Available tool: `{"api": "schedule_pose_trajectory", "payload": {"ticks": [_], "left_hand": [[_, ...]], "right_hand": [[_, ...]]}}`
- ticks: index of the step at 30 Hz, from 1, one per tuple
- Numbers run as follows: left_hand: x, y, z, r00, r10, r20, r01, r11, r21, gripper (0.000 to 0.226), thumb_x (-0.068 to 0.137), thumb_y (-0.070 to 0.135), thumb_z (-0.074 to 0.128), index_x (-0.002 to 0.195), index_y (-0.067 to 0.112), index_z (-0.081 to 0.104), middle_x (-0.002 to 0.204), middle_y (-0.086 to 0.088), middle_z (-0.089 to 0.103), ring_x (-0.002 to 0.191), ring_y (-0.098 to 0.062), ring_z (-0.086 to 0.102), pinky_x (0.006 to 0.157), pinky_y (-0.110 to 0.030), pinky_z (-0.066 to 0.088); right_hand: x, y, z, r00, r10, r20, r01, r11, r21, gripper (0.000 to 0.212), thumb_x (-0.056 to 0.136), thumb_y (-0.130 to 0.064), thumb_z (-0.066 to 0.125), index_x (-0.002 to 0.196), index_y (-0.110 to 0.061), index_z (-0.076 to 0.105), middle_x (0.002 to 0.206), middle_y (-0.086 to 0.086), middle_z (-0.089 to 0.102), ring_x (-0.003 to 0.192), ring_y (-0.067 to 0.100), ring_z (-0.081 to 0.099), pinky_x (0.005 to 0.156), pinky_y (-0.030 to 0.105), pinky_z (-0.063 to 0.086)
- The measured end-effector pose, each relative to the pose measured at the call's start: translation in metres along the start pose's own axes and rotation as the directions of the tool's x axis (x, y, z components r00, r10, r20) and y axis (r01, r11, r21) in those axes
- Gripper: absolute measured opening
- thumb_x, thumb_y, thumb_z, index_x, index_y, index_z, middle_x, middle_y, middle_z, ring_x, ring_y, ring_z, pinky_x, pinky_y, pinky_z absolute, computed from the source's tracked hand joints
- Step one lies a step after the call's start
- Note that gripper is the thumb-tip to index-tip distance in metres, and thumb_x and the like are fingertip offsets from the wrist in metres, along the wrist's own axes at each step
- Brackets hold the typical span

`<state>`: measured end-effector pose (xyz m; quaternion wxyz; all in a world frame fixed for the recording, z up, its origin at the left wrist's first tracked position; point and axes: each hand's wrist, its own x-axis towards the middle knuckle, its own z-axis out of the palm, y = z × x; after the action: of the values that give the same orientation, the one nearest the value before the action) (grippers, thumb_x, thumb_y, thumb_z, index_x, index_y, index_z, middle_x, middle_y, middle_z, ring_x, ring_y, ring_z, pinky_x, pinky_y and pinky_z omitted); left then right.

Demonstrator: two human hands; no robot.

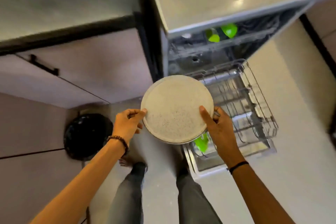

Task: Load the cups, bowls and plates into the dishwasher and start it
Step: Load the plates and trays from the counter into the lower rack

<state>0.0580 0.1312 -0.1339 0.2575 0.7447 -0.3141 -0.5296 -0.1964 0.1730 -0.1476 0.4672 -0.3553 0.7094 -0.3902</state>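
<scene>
Dim warm kitchen light, soft focus, wide-angle bend

A small glare spot shines on the countertop (238, 2) near its front edge. The left hand (127, 123) glows orange; the right hand (219, 127) lies in shadow. The plate (176, 109) between them is fairly sharp, while the cabinet handle (44, 65) at left and the upper rack (254, 36) smear with motion blur. Straight edges bow toward the corners.
</scene>
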Motion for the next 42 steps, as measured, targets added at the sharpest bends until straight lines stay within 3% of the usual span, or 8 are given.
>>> {"api": "schedule_pose_trajectory", "payload": {"ticks": [4,9,13,16,21,26,32,42], "left_hand": [[0.016,-0.031,0.097,0.990,-0.084,0.117,0.073,0.992,0.100,0.018,0.088,0.024,0.068,0.094,0.007,0.066,0.067,-0.006,0.062,0.044,-0.009,0.055,0.041,-0.020,0.047],[0.043,-0.071,0.203,0.910,-0.248,0.331,0.146,0.941,0.305,0.012,0.095,0.016,0.056,0.104,0.010,0.061,0.094,-0.007,0.066,0.045,-0.008,0.060,0.044,-0.021,0.051],[0.061,-0.093,0.264,0.852,-0.328,0.408,0.149,0.899,0.413,0.026,0.098,0.016,0.052,0.120,0.004,0.055,0.088,-0.003,0.065,0.037,-0.001,0.056,0.038,-0.016,0.047],[0.068,-0.102,0.293,0.834,-0.337,0.438,0.137,0.894,0.427,0.033,0.097,0.019,0.053,0.127,0.005,0.052,0.080,0.001,0.065,0.039,-0.002,0.056,0.041,-0.018,0.047],[0.076,-0.119,0.307,0.811,-0.386,0.439,0.155,0.866,0.475,0.028,0.097,0.019,0.053,0.122,0.006,0.055,0.079,0.000,0.067,0.041,-0.004,0.057,0.042,-0.019,0.049],[0.085,-0.130,0.307,0.803,-0.433,0.411,0.217,0.853,0.475,0.008,0.098,0.018,0.052,0.096,0.014,0.059,0.083,-0.001,0.068,0.056,-0.012,0.060,0.043,-0.020,0.049],[0.094,-0.131,0.307,0.814,-0.424,0.397,0.238,0.867,0.437,0.017,0.101,0.018,0.042,0.109,0.011,0.056,0.094,-0.005,0.067,0.063,-0.016,0.062,0.059,-0.028,0.050],[0.102,-0.130,0.297,0.824,-0.391,0.411,0.198,0.877,0.437,0.023,0.102,0.021,0.039,0.116,0.011,0.056,0.088,-0.002,0.069,0.065,-0.016,0.064,0.058,-0.027,0.052]], "right_hand": [[0.021,0.062,-0.067,0.995,0.093,-0.027,-0.093,0.996,-0.001,0.025,0.088,-0.035,0.071,0.106,-0.017,0.065,0.088,-0.004,0.073,0.080,0.005,0.070,0.062,0.021,0.057],[0.045,0.125,-0.136,0.974,0.176,-0.142,-0.176,0.984,0.008,0.021,0.089,-0.035,0.070,0.107,-0.027,0.064,0.101,-0.004,0.071,0.096,0.013,0.068,0.070,0.027,0.059],[0.064,0.168,-0.156,0.964,0.069,-0.258,-0.147,0.944,-0.297,0.040,0.090,-0.039,0.069,0.120,-0.014,0.059,0.106,0.002,0.069,0.093,0.019,0.068,0.072,0.034,0.060],[0.078,0.199,-0.151,0.971,-0.039,-0.237,-0.123,0.764,-0.633,0.038,0.094,-0.048,0.059,0.116,-0.017,0.058,0.104,0.009,0.073,0.086,0.032,0.071,0.077,0.047,0.059],[0.094,0.232,-0.124,0.996,-0.051,-0.073,-0.033,0.550,-0.834,0.029,0.101,-0.042,0.045,0.121,-0.022,0.052,0.092,0.012,0.073,0.079,0.036,0.070,0.074,0.047,0.058],[0.091,0.251,-0.083,0.995,-0.072,0.063,0.091,0.498,-0.862,0.026,0.098,-0.030,0.047,0.121,-0.017,0.051,0.085,0.004,0.072,0.067,0.036,0.070,0.063,0.039,0.054],[0.088,0.259,-0.044,0.973,0.085,0.215,0.162,0.409,-0.898,0.036,0.100,-0.026,0.042,0.133,-0.012,0.041,0.110,0.007,0.069,0.086,0.038,0.070,0.067,0.040,0.053],[0.090,0.261,-0.026,0.955,0.169,0.242,0.158,0.400,-0.903,0.038,0.098,-0.015,0.044,0.135,-0.010,0.037,0.106,0.012,0.069,0.089,0.039,0.068,0.072,0.043,0.054]]}}
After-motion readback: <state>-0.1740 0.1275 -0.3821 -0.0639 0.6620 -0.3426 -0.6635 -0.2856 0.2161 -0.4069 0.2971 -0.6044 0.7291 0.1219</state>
